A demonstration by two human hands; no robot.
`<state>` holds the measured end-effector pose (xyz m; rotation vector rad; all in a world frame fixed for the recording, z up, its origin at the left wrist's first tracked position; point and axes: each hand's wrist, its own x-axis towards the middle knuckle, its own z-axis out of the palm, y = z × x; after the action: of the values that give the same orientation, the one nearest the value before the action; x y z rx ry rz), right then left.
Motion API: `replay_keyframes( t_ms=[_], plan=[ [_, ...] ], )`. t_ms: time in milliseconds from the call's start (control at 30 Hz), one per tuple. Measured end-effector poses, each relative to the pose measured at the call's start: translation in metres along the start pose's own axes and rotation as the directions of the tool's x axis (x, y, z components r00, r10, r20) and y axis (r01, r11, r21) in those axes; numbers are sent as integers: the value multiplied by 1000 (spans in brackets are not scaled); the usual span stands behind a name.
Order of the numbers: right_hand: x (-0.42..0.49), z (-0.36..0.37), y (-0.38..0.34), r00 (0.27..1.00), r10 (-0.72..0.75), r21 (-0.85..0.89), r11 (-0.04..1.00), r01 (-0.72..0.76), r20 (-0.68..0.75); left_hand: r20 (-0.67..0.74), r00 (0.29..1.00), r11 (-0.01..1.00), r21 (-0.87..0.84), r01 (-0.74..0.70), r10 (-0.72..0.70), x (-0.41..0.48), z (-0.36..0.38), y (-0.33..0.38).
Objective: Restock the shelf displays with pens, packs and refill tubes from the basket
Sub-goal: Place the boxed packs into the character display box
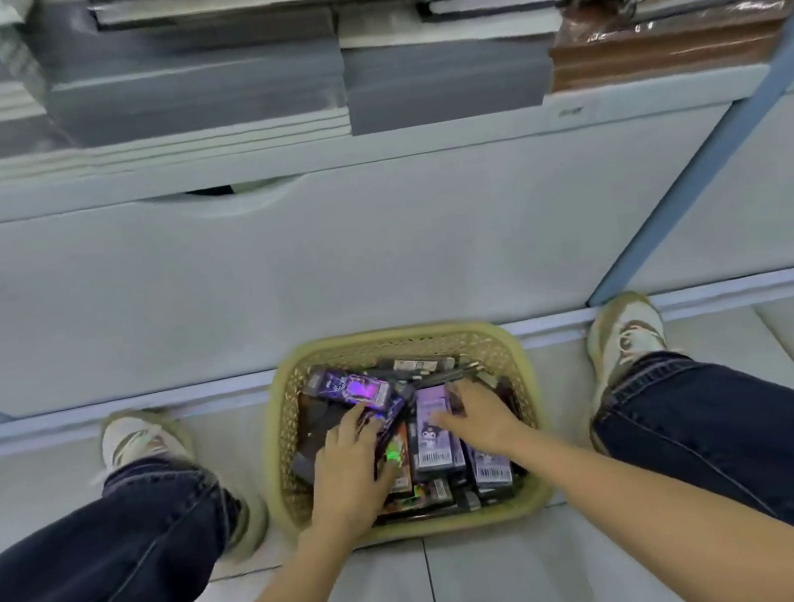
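The shelf (360, 145) and its white base panel (377, 252) wall off the far side. The tiled floor (482, 589) is open toward the person. The basket (390, 337) sits on it against the panel, between the two shoes. Inside, the left hand (347, 475) curls round a dark pack (385, 431), and the right hand (485, 424) just beside it pinches a lilac pack (433, 446).
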<state>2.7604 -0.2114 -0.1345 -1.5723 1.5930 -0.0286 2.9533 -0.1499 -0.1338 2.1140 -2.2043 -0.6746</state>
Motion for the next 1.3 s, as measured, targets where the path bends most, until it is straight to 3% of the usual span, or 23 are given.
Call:
replay_keyframes(
  t_ms=[133,333,433,533,633,700,767,833,900,1100,1300],
  plan=[
    [14,13,-6,998,40,-105,993,-44,-42,-132,991,991,-133,-1,-17,5,4,1],
    [20,13,-6,990,128,-6,992,-129,-57,-139,990,973,-232,-8,-25,5,6,1],
    [15,10,-3,988,139,171,977,-127,-62,-110,993,966,-257,10,-39,4,6,0],
    [8,-2,2,988,156,425,895,-133,-19,-96,993,952,-304,32,-64,3,1,-2],
    [0,-23,3,996,80,582,812,-38,-46,-207,975,919,-394,-8,-80,1,-10,2],
    [-5,-35,-4,999,3,625,780,30,-52,-148,978,805,-593,30,-146,1,-19,9],
    [-9,-36,-17,996,-75,671,737,87,-47,123,979,546,-815,194,-164,2,-30,21],
    [-13,-30,-33,986,-159,700,700,143,-42,364,930,246,-898,365,-52,2,-36,29],
    [-16,-22,-45,972,-234,700,689,186,-27,395,918,63,-918,392,37,-2,-41,32],
    [-10,-20,-57,940,-317,678,719,151,127,311,949,61,-947,314,-52,-5,-43,1],
    [10,-7,-83,926,-364,660,721,209,105,232,955,-31,-973,230,-187,-5,-41,-16]
  ],
)
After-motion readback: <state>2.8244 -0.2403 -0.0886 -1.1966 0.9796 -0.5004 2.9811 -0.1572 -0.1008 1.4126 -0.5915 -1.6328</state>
